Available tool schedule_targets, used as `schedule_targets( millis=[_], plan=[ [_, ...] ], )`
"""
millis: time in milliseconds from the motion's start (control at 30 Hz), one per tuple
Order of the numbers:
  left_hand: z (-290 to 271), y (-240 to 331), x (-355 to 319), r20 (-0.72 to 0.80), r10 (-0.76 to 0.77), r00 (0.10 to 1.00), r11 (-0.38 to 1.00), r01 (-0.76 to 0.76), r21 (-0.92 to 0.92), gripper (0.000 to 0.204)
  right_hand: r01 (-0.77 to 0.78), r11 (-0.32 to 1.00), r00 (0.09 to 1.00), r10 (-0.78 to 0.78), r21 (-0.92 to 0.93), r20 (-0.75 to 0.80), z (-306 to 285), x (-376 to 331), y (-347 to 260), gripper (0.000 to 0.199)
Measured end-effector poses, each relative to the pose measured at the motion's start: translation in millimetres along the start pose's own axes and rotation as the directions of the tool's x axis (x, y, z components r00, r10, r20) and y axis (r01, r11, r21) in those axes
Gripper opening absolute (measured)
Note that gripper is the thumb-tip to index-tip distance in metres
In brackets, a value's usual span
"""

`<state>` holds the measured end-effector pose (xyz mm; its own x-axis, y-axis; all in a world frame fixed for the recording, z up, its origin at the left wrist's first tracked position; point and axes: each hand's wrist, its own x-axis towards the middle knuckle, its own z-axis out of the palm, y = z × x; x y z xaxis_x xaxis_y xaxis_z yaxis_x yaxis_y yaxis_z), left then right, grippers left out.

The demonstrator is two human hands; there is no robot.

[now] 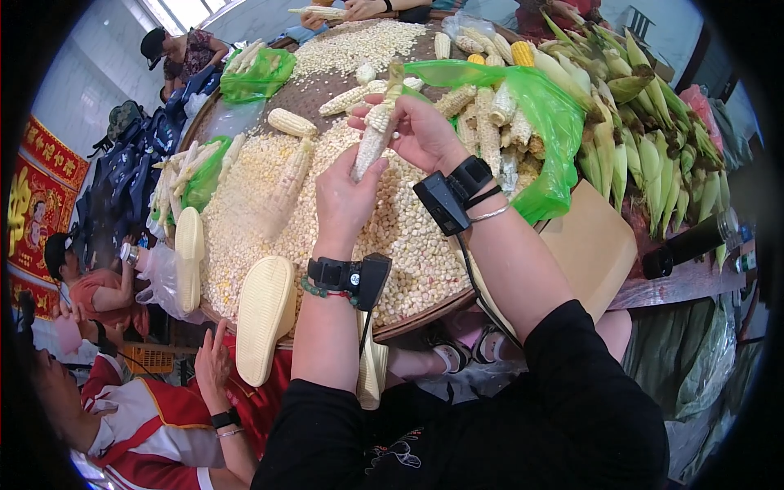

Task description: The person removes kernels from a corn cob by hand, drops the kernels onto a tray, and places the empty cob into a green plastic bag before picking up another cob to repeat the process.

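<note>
The left hand [347,196] and right hand [430,133] grasp a corn cob [373,142] above loose kernels [416,224]; it looks whitish, knobbly; its long axis points away from the person, slanting slightly right.

Pale marbled wall [102,69], bright window [184,11]

Both hands [347,198] grip corn cob [373,145] abv. kernels [412,245], nr. grn. bag [562,122].

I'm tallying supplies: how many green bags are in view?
3: the big bag beyond the right hand, the upper-left bag, and the small bag below it in the picture. More may be hidden.
</note>
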<state>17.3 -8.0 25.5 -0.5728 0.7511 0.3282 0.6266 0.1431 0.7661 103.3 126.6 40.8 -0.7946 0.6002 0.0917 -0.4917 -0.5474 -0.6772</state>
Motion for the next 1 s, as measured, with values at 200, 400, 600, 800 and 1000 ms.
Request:
schedule_targets(
  millis=[200, 400, 600, 800, 1000],
  plan=[
    [1, -5, 1, 0.013, 0.025, 1.0, 1.0, -0.025, 0.017, 0.037, -0.003, 1.0, 1.0, 0.003, -0.024, -0.009, 1, -1, 0, 0.041],
    [1, 1, 0, 0.054, -0.011, 0.998, 0.999, 0.013, -0.038, 0.037, 0.009, 0.999, 1.0, -0.009, -0.035, 0.014, -4, 3, 1, 0.042],
    [1, -1, 0, 0.072, 0.016, 0.997, 0.998, -0.011, -0.07, 0.034, 0.006, 0.999, 1.0, -0.007, -0.04, -0.017, 0, 1, 1, 0.042],
    [4, -7, 1, 0.04, 0.095, 0.995, 0.992, -0.091, -0.082, 0.03, 0.005, 1.0, 1.0, -0.005, 0.0, 0.006, -3, 4, 3, 0.034],
    [5, -13, 4, 0.121, -0.065, 0.991, 0.964, 0.094, -0.251, 0.026, 0.077, 0.989, 0.997, -0.077, -0.125, 0.002, 7, 0, 12, 0.036]
  ],
)
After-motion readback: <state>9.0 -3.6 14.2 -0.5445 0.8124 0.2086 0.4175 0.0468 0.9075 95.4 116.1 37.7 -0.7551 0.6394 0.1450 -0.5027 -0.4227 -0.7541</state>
